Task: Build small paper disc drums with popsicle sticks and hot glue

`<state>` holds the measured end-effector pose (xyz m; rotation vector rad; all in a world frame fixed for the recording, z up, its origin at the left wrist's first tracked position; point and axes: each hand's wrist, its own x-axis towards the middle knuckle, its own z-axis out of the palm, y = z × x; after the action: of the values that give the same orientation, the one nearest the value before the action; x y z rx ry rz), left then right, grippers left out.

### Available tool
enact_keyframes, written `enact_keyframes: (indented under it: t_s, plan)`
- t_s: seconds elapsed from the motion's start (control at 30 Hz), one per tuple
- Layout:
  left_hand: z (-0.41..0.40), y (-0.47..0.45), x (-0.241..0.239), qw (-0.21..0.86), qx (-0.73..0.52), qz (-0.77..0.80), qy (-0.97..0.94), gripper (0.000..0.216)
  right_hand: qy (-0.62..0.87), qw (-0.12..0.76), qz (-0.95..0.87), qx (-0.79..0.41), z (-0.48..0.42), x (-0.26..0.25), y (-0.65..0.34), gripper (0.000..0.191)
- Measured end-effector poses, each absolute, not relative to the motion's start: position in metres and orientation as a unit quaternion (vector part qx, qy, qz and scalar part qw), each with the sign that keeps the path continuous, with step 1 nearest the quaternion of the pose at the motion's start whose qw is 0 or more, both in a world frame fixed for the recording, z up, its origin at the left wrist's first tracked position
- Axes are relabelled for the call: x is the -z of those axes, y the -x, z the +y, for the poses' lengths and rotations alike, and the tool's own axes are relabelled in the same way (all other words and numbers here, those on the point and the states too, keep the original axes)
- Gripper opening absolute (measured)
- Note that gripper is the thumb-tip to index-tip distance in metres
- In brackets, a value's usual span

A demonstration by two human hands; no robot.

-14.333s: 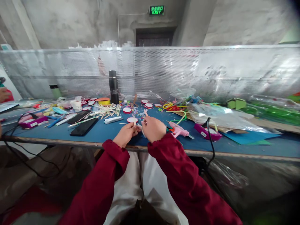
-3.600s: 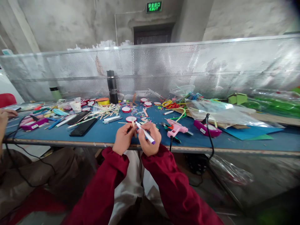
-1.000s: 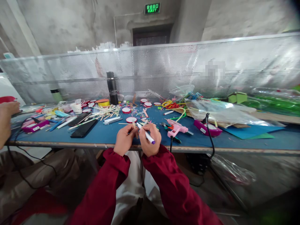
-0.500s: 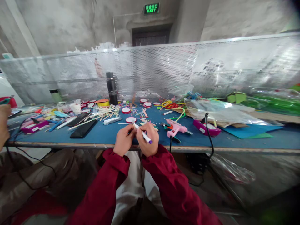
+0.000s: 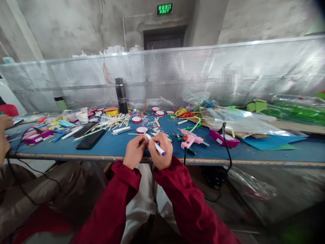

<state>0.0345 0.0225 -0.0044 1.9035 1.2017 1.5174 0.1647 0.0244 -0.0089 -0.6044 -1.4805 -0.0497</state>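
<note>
My right hand [image 5: 160,151] is closed round a white marker [image 5: 157,147] with a purple end, its tip pointing up and left toward my left hand. My left hand [image 5: 134,151] pinches a thin wooden stick [image 5: 144,136] that carries a round white disc with a red rim [image 5: 141,130] at its far end. Both hands meet at the near edge of the blue table [image 5: 114,145], above my lap. Red sleeves cover both arms.
A pink glue gun [image 5: 191,139] lies right of my hands, its black cord hanging over the edge. A black phone [image 5: 90,139], loose wooden sticks [image 5: 111,121], red-rimmed discs and a black flask [image 5: 121,95] are to the left. Plastic bags [image 5: 236,124] lie right. Another person's hands [image 5: 4,135] show at far left.
My hands stay together at the table edge; the marker has shifted only slightly. The other person's hand at far left has moved lower.
</note>
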Motion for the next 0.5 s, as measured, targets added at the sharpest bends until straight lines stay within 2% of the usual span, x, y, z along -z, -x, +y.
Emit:
enact_keyframes:
  t_s: [0.5]
  plan:
    - [0.0247, -0.0332, 0.0061, 0.213, -0.541, 0.432, -0.689, 0.02, 0.276, 0.696, -0.663, 0.019, 0.0249, 0.0097, -0.1655, 0.009]
